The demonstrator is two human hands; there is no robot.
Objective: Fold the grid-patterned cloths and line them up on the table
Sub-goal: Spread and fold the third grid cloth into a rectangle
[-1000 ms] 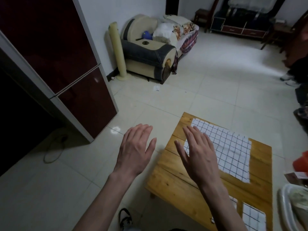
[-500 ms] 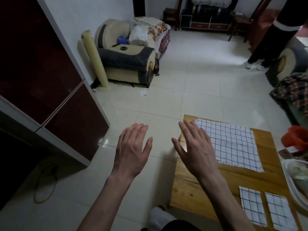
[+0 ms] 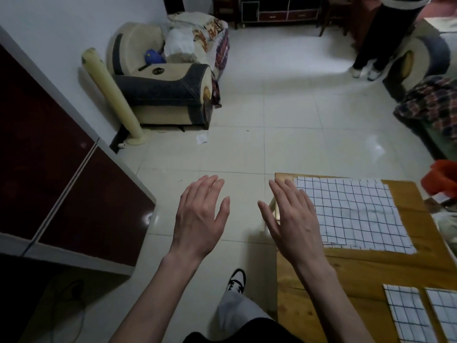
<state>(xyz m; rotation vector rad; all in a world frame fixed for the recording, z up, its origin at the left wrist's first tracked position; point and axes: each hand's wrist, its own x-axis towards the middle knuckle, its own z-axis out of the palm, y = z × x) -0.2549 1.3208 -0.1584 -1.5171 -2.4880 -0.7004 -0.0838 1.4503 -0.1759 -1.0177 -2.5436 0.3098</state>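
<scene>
A large white cloth with a dark grid (image 3: 356, 214) lies spread flat on the far part of the low wooden table (image 3: 346, 271). Two small folded grid cloths lie side by side near the table's front right, one (image 3: 405, 315) left of the other (image 3: 444, 310). My right hand (image 3: 291, 219) hovers palm down with straight fingers over the table's left edge, just left of the spread cloth. Palm down too, my left hand (image 3: 200, 216) floats over the floor left of the table. Neither hand holds anything.
A dark red cabinet (image 3: 61, 174) stands at the left. An armchair (image 3: 163, 78) and a cream tower fan (image 3: 113, 100) are at the back. A person's legs (image 3: 378, 45) stand at the far right. A red object (image 3: 442, 179) sits right of the table.
The view has swung right and down, so the table and the two folded cloths show more fully. Both hands stay open and keep their pose, drifting slightly toward the table.
</scene>
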